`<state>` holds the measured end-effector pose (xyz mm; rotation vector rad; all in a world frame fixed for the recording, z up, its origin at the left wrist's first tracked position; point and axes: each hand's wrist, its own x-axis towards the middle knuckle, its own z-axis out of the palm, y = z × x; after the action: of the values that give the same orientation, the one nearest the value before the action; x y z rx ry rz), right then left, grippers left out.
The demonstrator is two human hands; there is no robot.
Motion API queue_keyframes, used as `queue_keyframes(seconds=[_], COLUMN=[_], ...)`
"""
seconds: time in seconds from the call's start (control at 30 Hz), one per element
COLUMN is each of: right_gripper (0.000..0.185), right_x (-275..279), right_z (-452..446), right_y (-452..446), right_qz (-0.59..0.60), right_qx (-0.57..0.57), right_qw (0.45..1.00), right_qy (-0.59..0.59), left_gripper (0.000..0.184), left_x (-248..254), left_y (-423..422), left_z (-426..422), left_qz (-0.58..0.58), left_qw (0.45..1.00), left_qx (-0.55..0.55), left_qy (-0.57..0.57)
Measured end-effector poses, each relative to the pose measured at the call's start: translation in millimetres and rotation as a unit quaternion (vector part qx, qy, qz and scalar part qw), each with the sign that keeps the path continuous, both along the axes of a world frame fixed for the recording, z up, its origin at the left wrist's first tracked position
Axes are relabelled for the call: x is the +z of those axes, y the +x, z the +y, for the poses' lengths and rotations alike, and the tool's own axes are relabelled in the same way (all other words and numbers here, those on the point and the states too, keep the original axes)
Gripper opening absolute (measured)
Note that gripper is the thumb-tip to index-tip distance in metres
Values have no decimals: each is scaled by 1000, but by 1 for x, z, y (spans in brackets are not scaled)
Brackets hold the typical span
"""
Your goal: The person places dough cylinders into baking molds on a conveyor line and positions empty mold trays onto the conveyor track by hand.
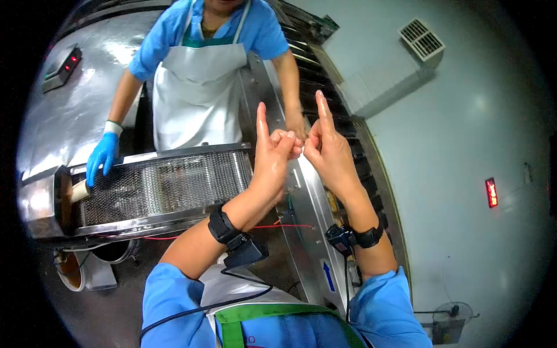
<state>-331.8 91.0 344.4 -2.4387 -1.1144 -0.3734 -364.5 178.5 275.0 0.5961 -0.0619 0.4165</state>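
Note:
My left hand (271, 152) is raised with its index finger pointing up and the other fingers curled in against the thumb. Beside it, my right hand (332, 149) makes the same shape, index finger straight and the rest folded. The curled fingers of both hands are very close together; whether they touch I cannot tell. Neither hand shows anything held. Black straps with small devices sit on my left wrist (226, 228) and right wrist (366, 236), with black cables running from them. Below the hands lies a metal conveyor rail (310, 191).
A mesh conveyor belt (174, 180) lies to the left. Across it stands a co-worker in a white apron (200, 87), a blue-gloved hand (103, 155) by a pale roll (80, 191). Buckets (72, 272) stand on the floor; a red display (491, 192) hangs on the right wall.

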Motion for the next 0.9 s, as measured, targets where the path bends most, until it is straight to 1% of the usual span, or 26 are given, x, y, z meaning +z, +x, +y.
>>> queue_keyframes(seconds=[0.07, 0.17, 0.33, 0.4, 0.5, 0.6, 0.73, 0.8, 0.9], right_gripper=[75, 77, 79, 79, 78, 80, 80, 80, 81], right_x=[5, 8, 12, 15, 17, 19, 24, 19, 21], right_z=[0, -2, -8, -7, -8, -8, -11, -6, -6], right_y=[-1, -6, -12, -14, -16, -18, -19, -20, -24], right_qz=[10, 23, 13, 32, 21, 16, 23, 2, 10], right_qx=[-35, -65, -74, -98, -114, -118, -108, -101, -121], right_qw=[999, 998, 997, 994, 993, 991, 992, 993, 990], right_qy=[-16, -14, -19, -24, -34, -56, -55, -61, -72], left_gripper=[70, 71, 72, 73, 74, 74, 74, 73, 74], left_x=[0, -3, -8, -8, -9, -7, -7, -11, -7], left_y=[3, 2, -3, -5, -6, -8, -9, -11, -14], left_z=[1, 2, 5, 6, 5, 5, 4, 10, 9], left_qz=[16, 29, 55, 64, 66, 69, 72, 75, 73], left_qw=[1000, 999, 996, 995, 995, 994, 994, 993, 994], left_qx=[-15, -31, -66, -69, -75, -79, -78, -80, -79], left_qy=[22, 14, 21, 24, 19, 24, 25, 31, 34])
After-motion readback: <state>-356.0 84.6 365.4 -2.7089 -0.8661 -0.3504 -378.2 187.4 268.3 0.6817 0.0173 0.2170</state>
